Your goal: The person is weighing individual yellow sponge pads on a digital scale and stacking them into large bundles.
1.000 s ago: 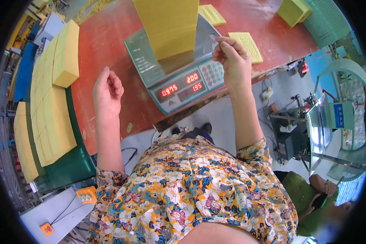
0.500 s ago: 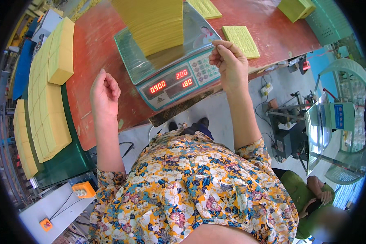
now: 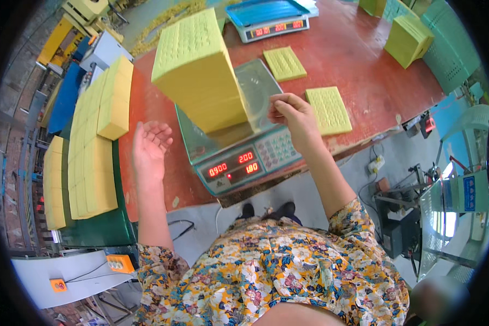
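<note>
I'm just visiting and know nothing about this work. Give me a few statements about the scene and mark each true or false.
1. The tall yellow stack stands on the near scale. True.
2. The left hand grips the stack. False: it is held apart from it, to its left.
3. The far scale has a blue tray. True.
4. The table top is green. False: it is red.
5. The right hand has its fingers spread wide. False: they are curled in toward the thumb.

Floral shirt (image 3: 277,266), seemingly dark shoes (image 3: 248,211)
</note>
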A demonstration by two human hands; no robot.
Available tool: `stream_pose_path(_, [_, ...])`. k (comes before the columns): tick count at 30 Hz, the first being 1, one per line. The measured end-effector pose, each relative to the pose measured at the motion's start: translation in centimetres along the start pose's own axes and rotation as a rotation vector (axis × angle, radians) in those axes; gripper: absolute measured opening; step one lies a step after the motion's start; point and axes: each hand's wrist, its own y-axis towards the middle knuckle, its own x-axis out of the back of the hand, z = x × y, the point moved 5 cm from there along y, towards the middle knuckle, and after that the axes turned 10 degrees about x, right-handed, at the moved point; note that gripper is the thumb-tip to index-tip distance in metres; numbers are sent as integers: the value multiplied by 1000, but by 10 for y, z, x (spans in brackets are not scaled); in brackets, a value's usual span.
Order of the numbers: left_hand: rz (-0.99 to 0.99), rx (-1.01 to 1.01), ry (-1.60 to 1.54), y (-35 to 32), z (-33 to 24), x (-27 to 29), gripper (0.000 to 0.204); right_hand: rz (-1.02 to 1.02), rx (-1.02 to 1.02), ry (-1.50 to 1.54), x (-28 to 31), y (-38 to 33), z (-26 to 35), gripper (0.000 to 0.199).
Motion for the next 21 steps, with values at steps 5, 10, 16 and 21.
stream_pose_path(5, [61, -180, 95, 3, -60, -44, 47, 77, 63, -30, -28, 75, -13, 24])
stream_pose_path(10, [195, -618, 470, 11, -120, -93, 51, 1, 214, -233, -55, 151, -51, 42])
stream_pose_path(16, [488, -827, 965, 61, -131, -147, 42, 103, 271, -277, -79, 166, -81, 44])
stream_pose_path(21, [694, -803, 1168, 33, -105, -147, 53, 99, 222, -459, -68, 90, -66, 43])
